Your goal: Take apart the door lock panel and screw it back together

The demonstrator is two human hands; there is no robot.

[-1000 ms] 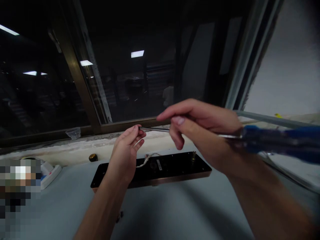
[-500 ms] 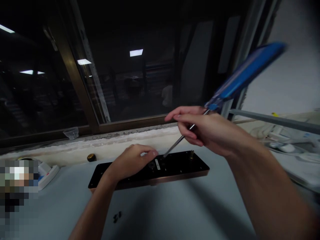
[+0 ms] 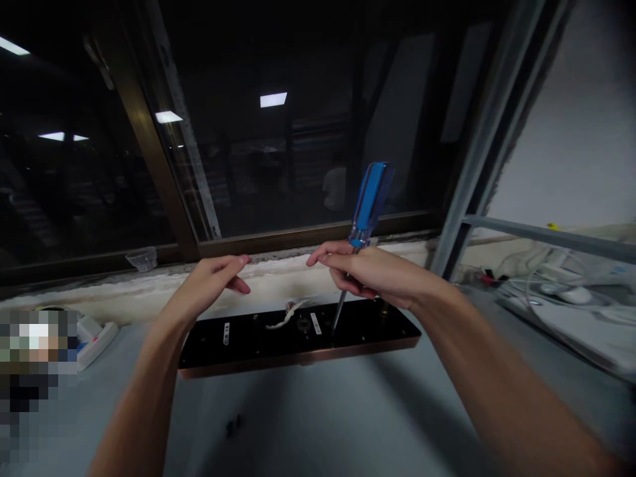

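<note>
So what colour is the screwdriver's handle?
Translucent blue, on the metal-shafted screwdriver in the right hand; head view.

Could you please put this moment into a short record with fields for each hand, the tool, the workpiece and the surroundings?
right hand: right hand grips the screwdriver by its shaft, just below the blue handle
screwdriver: nearly upright, tip down on the black plate
left hand: left hand open, raised above the plate's left part, holding nothing
black plate: long, flat on the grey table, a white wire lying on it
surroundings: dark window behind; small screws on the table
</note>
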